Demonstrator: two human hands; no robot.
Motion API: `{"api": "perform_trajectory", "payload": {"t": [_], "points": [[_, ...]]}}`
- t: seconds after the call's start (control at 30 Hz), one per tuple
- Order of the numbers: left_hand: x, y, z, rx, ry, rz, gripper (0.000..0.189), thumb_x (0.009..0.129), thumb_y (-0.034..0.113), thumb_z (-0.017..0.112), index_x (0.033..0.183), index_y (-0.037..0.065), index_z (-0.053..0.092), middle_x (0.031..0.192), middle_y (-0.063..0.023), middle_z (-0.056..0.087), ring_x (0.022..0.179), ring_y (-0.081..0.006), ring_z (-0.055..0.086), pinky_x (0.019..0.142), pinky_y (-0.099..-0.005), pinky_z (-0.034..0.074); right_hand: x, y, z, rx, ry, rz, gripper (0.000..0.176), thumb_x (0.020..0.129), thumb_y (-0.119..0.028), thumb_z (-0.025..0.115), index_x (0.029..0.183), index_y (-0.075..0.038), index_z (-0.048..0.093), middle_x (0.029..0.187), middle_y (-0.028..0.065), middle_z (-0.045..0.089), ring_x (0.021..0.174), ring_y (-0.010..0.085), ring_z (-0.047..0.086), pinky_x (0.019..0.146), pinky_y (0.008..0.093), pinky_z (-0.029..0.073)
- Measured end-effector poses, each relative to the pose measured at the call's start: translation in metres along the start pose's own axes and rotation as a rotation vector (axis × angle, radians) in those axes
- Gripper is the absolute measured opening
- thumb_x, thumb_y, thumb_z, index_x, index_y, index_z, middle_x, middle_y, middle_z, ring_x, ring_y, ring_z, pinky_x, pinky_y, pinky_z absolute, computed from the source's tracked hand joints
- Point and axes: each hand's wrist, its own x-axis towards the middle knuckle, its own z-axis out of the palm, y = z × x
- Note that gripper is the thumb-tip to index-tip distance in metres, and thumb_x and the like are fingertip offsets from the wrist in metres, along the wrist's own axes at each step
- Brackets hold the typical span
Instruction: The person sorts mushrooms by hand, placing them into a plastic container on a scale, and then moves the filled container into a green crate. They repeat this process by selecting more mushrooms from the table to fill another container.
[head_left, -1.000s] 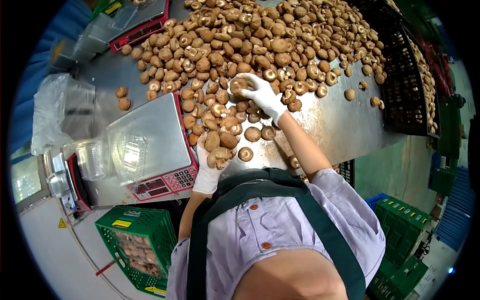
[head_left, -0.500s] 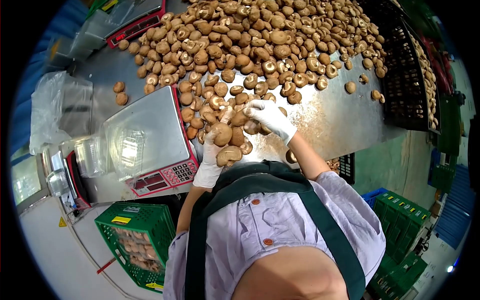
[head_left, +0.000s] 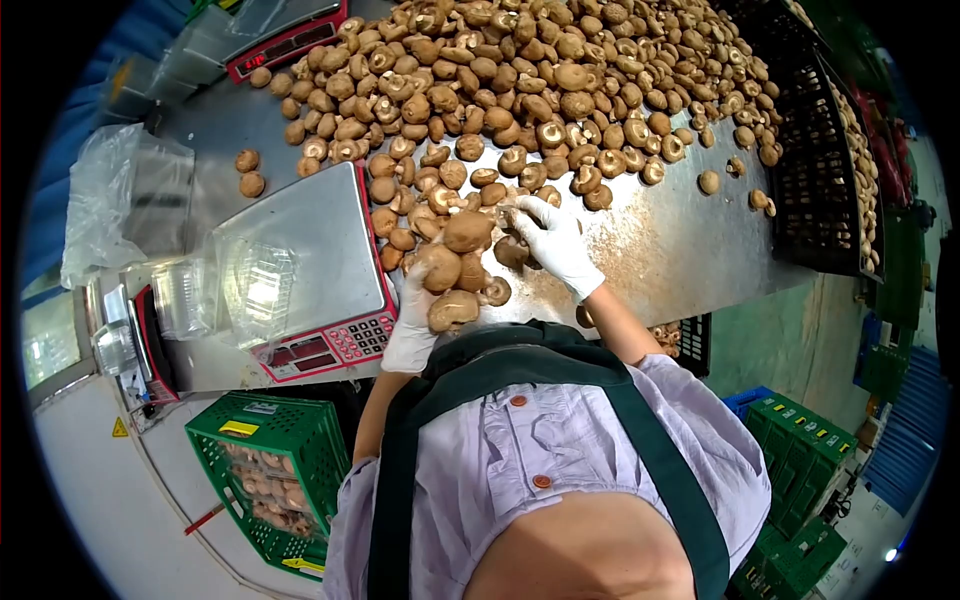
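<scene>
I am cupping my left hand palm up under a handful of mushrooms, stacking them against my fingers so none roll off. The hand is hovering just beside the front corner of the scale, where a clear plastic tray is sitting on the pan. My right hand is curling narrow over a single mushroom right beside the handful. The glove is hiding the grip, so I cannot tell whether I am actually pinching it. The big heap is lying beyond both hands, spreading toward the black crate on the right. Bare steel table is lying open to the right of my wrist, leaving room to move. On the left the scale's edge is hemming me in, and the table's near edge is running just under my left hand.
</scene>
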Motion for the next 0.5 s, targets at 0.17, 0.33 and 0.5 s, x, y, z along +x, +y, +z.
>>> {"api": "perform_trajectory", "payload": {"t": [0.17, 0.33, 0.5], "points": [[-0.055, 0.078, -0.018, 0.107, 0.111, 0.430, 0.082, 0.069, 0.044, 0.065, 0.136, 0.009, 0.033, 0.124, -0.0166, 0.048, 0.092, -0.0334, 0.060, 0.067, -0.0460, 0.055, 0.000, 0.020, -0.011, 0.044, -0.074, 0.154, 0.024, 0.086, -0.017, 0.059, 0.105, -0.003, 0.063, 0.082, 0.0119, 0.067, 0.072, 0.0128, 0.064, 0.068, 0.0264, 0.049], [-0.135, 0.170, -0.023, 0.967, 0.534, 1.024, 0.070, 0.079, 0.020, 0.063, 0.135, -0.006, 0.029, 0.133, -0.0172, 0.042, 0.107, -0.0245, 0.053, 0.086, -0.0369, 0.047, 0.004, 0.037, -0.014, -0.043, -0.067, 0.114, 0.025, 0.085, -0.020, 0.060, 0.104, -0.004, 0.064, 0.081, 0.0139, 0.067, 0.072, 0.0158, 0.065, 0.068, 0.0273, 0.050], [-0.135, 0.180, -0.072, 2.355, 0.848, 0.536, 0.042, 0.077, 0.022, 0.066, 0.117, 0.012, 0.060, 0.137, -0.0161, 0.040, 0.124, -0.0340, 0.039, 0.102, -0.0425, 0.032, 0.015, 0.010, -0.008, -0.112, -0.117, 0.132, 0.024, 0.086, -0.020, 0.058, 0.104, -0.005, 0.063, 0.082, 0.0153, 0.067, 0.073, 0.0202, 0.066, 0.068, 0.0287, 0.050]]}}
